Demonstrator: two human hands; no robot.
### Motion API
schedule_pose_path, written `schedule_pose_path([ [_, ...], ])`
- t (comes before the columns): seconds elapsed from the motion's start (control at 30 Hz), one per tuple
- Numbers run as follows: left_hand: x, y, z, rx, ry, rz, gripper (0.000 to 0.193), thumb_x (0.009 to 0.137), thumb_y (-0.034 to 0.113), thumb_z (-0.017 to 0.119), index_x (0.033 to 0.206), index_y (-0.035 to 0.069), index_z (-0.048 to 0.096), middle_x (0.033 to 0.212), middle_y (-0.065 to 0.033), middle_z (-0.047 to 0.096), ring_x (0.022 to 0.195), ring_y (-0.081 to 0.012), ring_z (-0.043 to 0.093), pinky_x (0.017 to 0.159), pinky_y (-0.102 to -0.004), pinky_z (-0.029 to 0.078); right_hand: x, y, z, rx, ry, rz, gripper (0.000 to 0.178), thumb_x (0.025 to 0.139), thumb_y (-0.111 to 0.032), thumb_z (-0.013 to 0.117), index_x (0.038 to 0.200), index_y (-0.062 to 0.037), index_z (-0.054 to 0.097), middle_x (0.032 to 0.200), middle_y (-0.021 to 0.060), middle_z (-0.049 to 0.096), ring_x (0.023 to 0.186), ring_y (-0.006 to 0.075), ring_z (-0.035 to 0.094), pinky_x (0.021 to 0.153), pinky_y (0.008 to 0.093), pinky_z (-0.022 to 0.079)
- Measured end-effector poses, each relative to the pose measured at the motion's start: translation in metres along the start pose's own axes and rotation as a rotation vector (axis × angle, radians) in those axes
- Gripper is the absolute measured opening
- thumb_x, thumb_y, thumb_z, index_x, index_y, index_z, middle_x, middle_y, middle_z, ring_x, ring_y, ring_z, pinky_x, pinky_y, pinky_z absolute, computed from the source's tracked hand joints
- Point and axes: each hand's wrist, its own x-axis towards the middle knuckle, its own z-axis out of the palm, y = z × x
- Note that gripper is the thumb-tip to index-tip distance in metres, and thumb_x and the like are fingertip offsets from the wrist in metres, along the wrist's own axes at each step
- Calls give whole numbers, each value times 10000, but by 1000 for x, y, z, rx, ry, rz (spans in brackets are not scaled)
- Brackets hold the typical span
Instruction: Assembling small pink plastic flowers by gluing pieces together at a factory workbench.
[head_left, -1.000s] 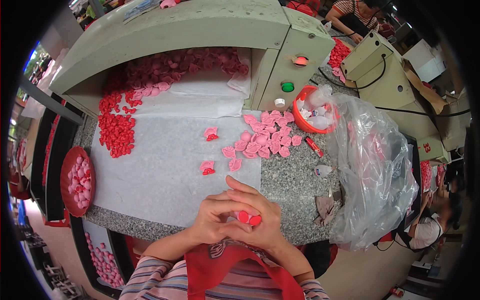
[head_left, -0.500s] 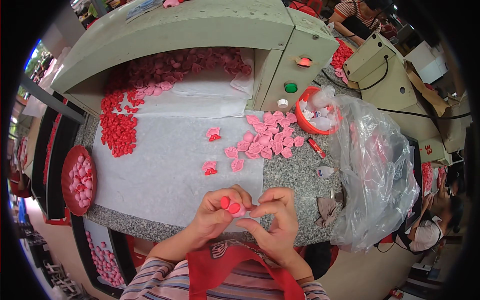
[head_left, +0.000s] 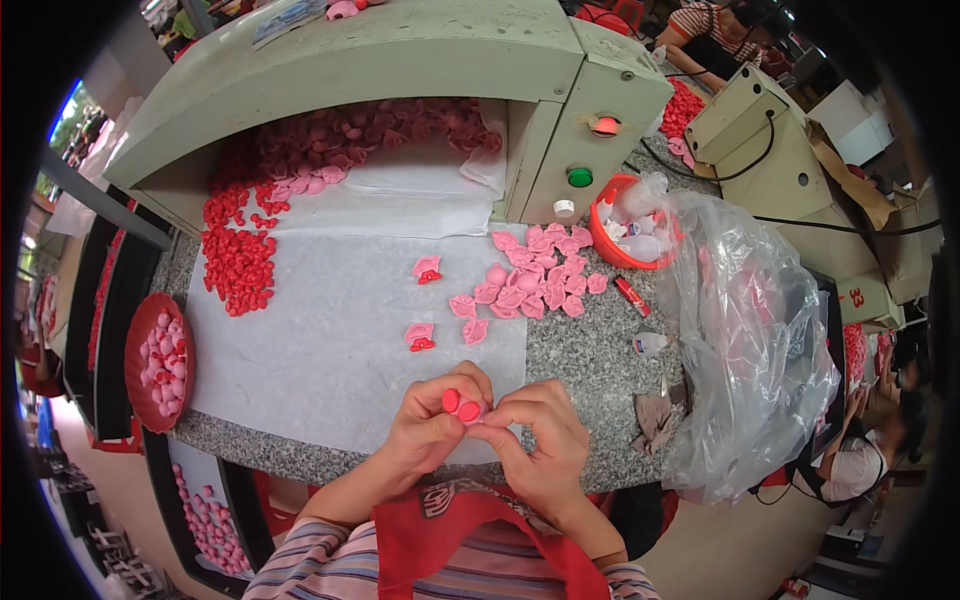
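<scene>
Above the front edge of the bench, my left hand (head_left: 428, 425) is closed around a small pink moulded piece with two red round ends (head_left: 468, 410). My right hand (head_left: 540, 435) pinches at the right side of that piece, thumb and forefinger together; the fingertips partly cover its pink body. Beyond my hands, on white paper, lie two pairs of a pink shell-like part and a red bow-like part, one nearer pair (head_left: 420, 336) and one farther pair (head_left: 427, 269). To their right spreads a loose heap of pink shell-like parts (head_left: 540, 270).
A greenish metal housing (head_left: 400, 60) spans the back, with pink and red parts under it. Small red parts (head_left: 238, 270) lie at left near a red basket (head_left: 135, 375) of pink pieces. At right are an orange tub (head_left: 625, 258) of bottles and a clear plastic bag (head_left: 750, 370).
My right thumb and fingers have closed in on the pink piece, where they were more spread before. The left hand keeps its hold, almost in place.
</scene>
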Motion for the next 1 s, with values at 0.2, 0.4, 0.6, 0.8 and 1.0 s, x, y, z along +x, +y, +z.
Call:
schedule_pose_path([
  [0.2, 3, 1, 7, -25, 8, 8, 276, 775, 204, 671, 934, 2, 570, 923, -76, 472, 868, -162, 444, 783, -280, 353, -4, 5, 1, 81, -8, 72, 241, 605, -37, 768, 763, -48, 586, 740, 56, 566, 679, 189, 514, 611, 284, 411],
  [0.4, 1, 6, 11, -91, 37, -138, 262, 794, 169, 645, 982, 5, 566, 941, -82, 487, 903, -196, 517, 824, -330, 423, -2, 7, -2, 72, -2, 71, 314, 550, -74, 810, 781, -59, 597, 766, 51, 553, 694, 187, 505, 612, 284, 409],
  [0.6, 1, 1, 9, -196, 38, -150, 259, 798, 157, 636, 993, 3, 563, 955, -83, 489, 917, -206, 531, 843, -356, 439, -4, 10, 0, 2, 27, 14, 312, 552, -74, 806, 796, -62, 612, 762, 50, 554, 701, 192, 510, 609, 291, 416],
  [0.8, 1, -2, 1, -176, 31, -127, 257, 792, 154, 644, 993, 11, 571, 954, -71, 489, 904, -173, 504, 806, -305, 418, -7, 14, 3, -1, 50, -2, 286, 560, -58, 796, 794, -60, 631, 756, 55, 579, 715, 204, 537, 640, 305, 441],
  [1.0, 3, 4, 4, -65, 28, -123, 234, 794, 102, 632, 995, -4, 578, 955, -62, 484, 891, -147, 496, 794, -274, 407, -10, 20, 2, -1, 72, -13, 263, 562, -50, 791, 782, -61, 645, 744, 33, 593, 715, 214, 543, 651, 313, 450],
])
